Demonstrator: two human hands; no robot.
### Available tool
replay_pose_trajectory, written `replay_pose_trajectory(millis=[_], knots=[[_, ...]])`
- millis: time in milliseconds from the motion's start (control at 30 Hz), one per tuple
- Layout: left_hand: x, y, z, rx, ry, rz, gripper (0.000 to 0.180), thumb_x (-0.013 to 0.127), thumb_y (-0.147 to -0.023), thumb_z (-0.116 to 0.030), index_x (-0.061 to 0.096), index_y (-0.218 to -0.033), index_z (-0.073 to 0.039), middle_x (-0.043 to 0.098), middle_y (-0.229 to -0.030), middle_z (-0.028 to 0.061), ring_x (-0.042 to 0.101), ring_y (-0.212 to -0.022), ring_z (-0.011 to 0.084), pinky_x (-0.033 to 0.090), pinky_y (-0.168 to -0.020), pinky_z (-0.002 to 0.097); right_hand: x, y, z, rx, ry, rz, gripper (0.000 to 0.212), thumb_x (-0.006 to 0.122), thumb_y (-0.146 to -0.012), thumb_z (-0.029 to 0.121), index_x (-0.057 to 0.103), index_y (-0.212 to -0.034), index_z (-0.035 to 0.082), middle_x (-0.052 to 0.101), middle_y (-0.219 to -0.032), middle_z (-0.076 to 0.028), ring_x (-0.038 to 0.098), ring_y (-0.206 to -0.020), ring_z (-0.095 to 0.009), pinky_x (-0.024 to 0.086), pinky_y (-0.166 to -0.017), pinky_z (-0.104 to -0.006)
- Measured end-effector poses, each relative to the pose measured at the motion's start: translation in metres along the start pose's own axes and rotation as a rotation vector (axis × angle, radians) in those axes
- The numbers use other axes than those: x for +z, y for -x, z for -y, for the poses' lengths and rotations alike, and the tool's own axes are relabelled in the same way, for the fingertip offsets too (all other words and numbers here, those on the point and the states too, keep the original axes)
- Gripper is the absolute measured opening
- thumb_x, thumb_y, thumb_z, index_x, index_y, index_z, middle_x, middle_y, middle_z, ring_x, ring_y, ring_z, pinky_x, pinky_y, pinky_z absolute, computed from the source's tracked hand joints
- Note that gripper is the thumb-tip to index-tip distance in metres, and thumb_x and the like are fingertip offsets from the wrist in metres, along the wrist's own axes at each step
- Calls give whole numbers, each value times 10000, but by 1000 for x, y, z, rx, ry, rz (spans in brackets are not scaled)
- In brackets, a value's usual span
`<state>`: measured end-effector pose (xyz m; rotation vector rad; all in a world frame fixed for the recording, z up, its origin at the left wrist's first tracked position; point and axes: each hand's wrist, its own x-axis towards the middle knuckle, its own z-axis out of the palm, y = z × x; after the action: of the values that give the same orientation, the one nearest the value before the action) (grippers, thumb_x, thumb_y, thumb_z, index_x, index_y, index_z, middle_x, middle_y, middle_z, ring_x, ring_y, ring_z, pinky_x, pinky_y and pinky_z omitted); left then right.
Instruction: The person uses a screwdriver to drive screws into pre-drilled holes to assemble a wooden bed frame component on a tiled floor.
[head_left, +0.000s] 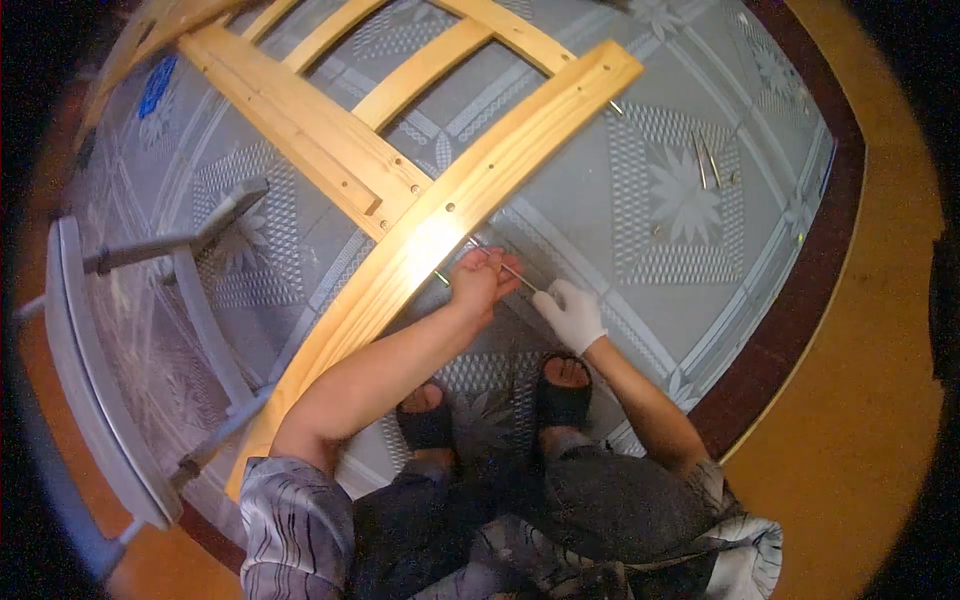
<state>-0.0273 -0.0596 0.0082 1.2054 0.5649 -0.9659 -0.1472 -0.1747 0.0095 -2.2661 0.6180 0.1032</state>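
A pale wooden frame lies across the patterned grey floor covering, its long curved rail nearest me. Just beside that rail, my bare left hand is closed around the front part of a thin metal rod. My right hand, in a white glove, grips the rod's rear end; whether it is a bolt or a hex key I cannot make out. The rod points toward the rail's near side. One metal bolt sticks out of the rail left of my left hand, and another bolt protrudes near its far end.
Two loose metal bolts lie on the floor covering at the right, with small round pieces nearby. A grey chair-like metal frame stands at the left. A blue item lies at the far left. My sandalled feet are below my hands.
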Motion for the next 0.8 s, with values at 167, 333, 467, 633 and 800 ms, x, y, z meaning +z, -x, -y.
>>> replay_pose_trajectory(millis=[167,333,467,633,800], knots=[[0,-1,3,28,-15,-52,101,419,-875,-97,492,-885,-27,574,-836,84,575,-699,174,508,-626,305,1,-4,-4,792,-1529,725,433,443,-798,509,470,-684,93,412,-570,-2,374,-500,-143,309,-460,-241],[0,-2,10,46,34,20,138,462,-870,-154,459,-966,-53,575,-899,106,577,-841,213,499,-707,343,9,2,10,629,-1324,496,218,522,-809,307,454,-711,124,416,-605,4,393,-534,-139,320,-466,-244],[-3,3,6,17,69,41,161,457,-875,-178,457,-982,-57,575,-912,109,576,-849,209,496,-703,328,19,9,10,-286,69,-48,133,492,-817,178,547,-775,65,532,-684,-64,525,-669,-180,409,-571,-339],[-4,1,4,-12,-10,51,200,459,-876,-205,443,-1006,-53,570,-951,112,570,-868,199,485,-720,326,15,7,19,14,-369,119,244,538,-809,286,545,-767,45,509,-623,-62,508,-578,-169,409,-540,-332],[-3,1,2,-21,16,17,248,460,-875,-258,439,-1006,-49,569,-958,110,572,-864,197,479,-710,322,11,-3,1,562,-1151,473,316,439,-859,339,562,-790,57,473,-611,3,418,-485,-59,319,-423,-191]])
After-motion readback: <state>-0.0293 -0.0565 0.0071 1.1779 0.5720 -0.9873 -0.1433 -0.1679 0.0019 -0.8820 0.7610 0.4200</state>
